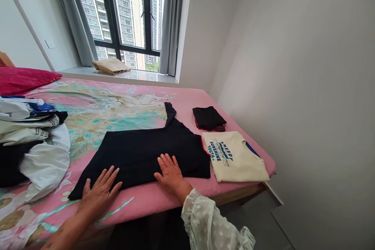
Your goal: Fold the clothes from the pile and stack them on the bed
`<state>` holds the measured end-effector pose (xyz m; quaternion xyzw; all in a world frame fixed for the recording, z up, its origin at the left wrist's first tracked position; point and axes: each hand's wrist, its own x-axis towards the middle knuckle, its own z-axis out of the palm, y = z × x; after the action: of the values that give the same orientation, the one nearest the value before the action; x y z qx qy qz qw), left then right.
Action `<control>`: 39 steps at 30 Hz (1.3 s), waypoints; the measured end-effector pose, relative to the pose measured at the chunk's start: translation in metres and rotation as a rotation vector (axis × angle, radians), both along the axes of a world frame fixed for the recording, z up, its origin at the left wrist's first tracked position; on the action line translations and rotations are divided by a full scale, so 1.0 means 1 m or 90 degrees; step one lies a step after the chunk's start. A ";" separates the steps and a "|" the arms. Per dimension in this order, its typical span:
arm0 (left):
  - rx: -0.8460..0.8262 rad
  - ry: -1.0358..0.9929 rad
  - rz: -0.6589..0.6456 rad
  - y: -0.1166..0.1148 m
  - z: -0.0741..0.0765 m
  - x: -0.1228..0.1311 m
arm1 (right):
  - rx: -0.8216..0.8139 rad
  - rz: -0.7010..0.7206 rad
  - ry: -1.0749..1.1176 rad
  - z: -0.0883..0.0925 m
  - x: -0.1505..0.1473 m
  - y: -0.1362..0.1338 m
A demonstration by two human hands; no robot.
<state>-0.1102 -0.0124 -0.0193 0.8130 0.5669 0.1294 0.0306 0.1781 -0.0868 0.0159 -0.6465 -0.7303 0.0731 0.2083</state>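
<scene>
A black long-sleeved top [137,148] lies spread on the bed, one sleeve pointing toward the window. My left hand [101,189] rests flat on its lower edge near the hem, fingers spread. Farther right, my right hand [169,172] presses flat on the near side of the same garment, also with fingers apart. Just beyond the top's right end is a folded cream T-shirt [234,160] with blue lettering. Behind that sits a small folded stack with a black garment [209,118] on top.
A loose heap of clothes [32,144] covers the bed's left side, with a red pillow [26,80] behind it. The pink patterned bedsheet [187,95] reaches the windowsill, where a brown paper bag [111,65] lies. A wall [307,86] stands to the right.
</scene>
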 end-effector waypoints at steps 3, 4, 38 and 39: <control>-0.015 0.056 0.018 -0.005 0.002 -0.001 | -0.088 -0.131 -0.030 -0.009 0.019 0.004; -0.028 0.067 0.027 -0.005 0.007 0.000 | -0.103 -0.166 -0.041 -0.010 0.025 0.003; -0.155 0.037 -0.131 0.162 0.044 0.030 | 0.004 -0.147 0.310 0.012 0.074 0.209; -0.147 0.040 -0.131 0.171 0.036 0.035 | 0.012 -0.174 0.327 0.010 0.087 0.228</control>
<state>-0.0747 0.1581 0.0165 0.8617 0.4921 0.0341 0.1193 0.2647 0.1407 0.0259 -0.6973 -0.5605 0.1990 0.4000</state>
